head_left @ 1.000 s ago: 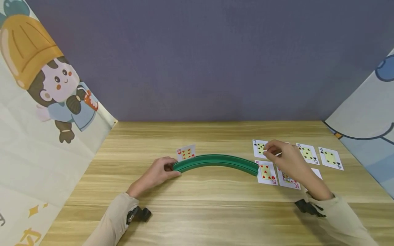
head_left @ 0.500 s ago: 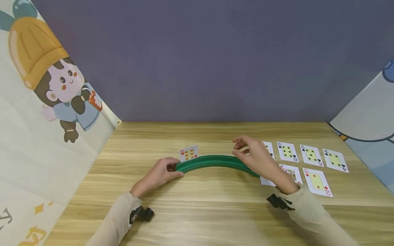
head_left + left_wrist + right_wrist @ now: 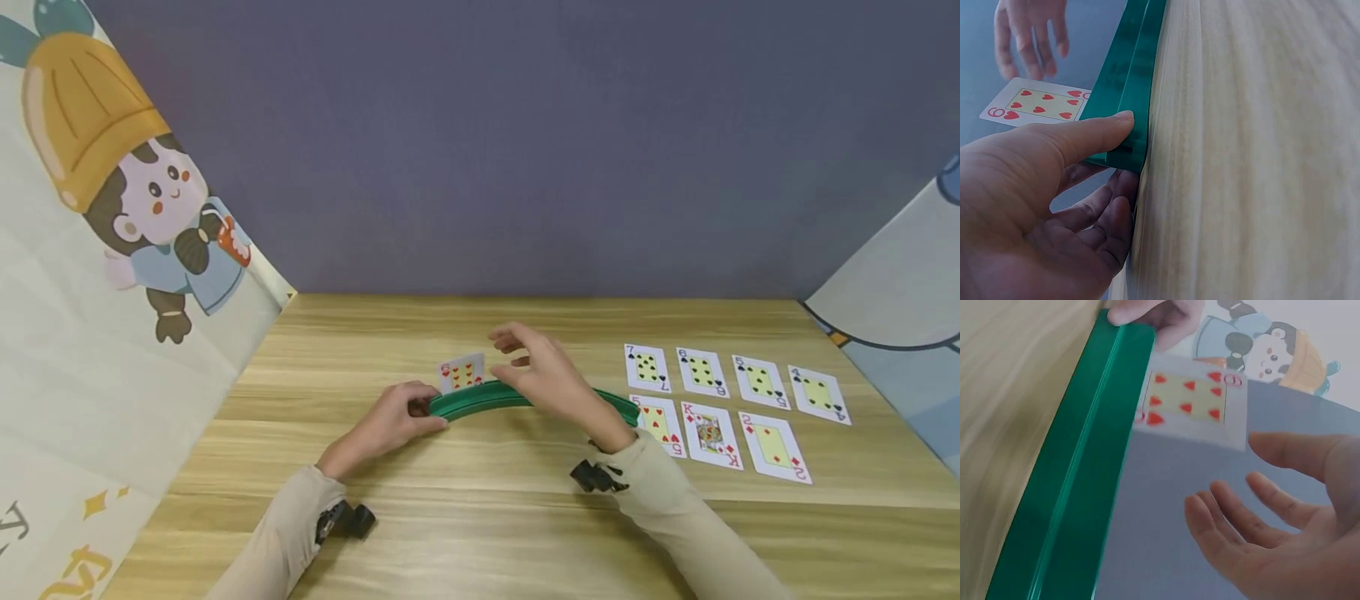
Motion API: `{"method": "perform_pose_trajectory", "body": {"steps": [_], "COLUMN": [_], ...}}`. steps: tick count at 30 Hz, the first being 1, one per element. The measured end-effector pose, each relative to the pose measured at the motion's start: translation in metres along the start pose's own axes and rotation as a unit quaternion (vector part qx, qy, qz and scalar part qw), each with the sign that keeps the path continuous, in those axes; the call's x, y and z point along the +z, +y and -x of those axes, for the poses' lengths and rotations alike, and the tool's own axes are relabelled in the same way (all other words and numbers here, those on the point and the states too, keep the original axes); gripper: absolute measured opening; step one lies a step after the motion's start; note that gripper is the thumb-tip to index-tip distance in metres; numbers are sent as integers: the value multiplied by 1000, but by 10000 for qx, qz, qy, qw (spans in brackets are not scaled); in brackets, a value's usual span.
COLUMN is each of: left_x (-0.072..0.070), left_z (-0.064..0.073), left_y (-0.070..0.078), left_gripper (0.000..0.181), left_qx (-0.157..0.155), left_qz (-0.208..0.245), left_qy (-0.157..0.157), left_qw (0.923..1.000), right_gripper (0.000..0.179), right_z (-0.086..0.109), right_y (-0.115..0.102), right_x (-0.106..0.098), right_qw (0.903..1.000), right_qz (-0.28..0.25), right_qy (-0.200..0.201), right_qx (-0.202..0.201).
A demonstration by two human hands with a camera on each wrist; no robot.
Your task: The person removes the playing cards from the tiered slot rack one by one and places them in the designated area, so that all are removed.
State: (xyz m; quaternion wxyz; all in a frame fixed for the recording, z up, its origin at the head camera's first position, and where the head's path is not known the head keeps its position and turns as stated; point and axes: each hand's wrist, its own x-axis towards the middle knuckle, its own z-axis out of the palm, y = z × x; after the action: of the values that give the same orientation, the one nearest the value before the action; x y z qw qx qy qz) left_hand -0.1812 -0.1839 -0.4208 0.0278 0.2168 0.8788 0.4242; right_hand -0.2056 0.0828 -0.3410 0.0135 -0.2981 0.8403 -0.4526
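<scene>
Near the middle of the table lies a curved green card holder (image 3: 480, 400), its left end pinched by my left hand (image 3: 393, 421). In the left wrist view my thumb (image 3: 1110, 128) presses on the holder and the other fingers curl under its end. A six of hearts (image 3: 462, 372) stands in the slot, close to that end. My right hand (image 3: 551, 379) hovers over the holder's middle, fingers loosely bent and holding nothing. The right wrist view shows those fingers (image 3: 1229, 519) apart from the card. My right hand and wrist cover part of the holder in the head view.
At right, face-up cards lie in two rows. The back row has the seven (image 3: 647, 368), six (image 3: 702, 372), five (image 3: 761, 382) and four of spades (image 3: 819, 394). In front are the five of hearts (image 3: 660, 427), overlapped by the holder, king (image 3: 711, 435) and two of diamonds (image 3: 775, 447).
My right hand has moved left from above the seven of spades to over the holder near the six of hearts, uncovering the cards at right. The left hand keeps its grip.
</scene>
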Motion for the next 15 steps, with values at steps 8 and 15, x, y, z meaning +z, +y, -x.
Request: {"method": "perform_pose_trajectory", "body": {"steps": [8, 15], "left_x": [2, 1], "left_z": [-1, 0], "left_y": [0, 0], "left_gripper": [25, 25], "left_qx": [41, -38], "left_qz": [14, 82], "left_qy": [-18, 14], "left_qw": [10000, 10000], "right_gripper": [39, 8], "right_z": [-5, -6], "right_y": [4, 10], "right_x": [25, 34], "right_qw": [9982, 9992], "right_qz": [321, 187], "right_qy": [-260, -94], "right_qx": [-446, -336]}}
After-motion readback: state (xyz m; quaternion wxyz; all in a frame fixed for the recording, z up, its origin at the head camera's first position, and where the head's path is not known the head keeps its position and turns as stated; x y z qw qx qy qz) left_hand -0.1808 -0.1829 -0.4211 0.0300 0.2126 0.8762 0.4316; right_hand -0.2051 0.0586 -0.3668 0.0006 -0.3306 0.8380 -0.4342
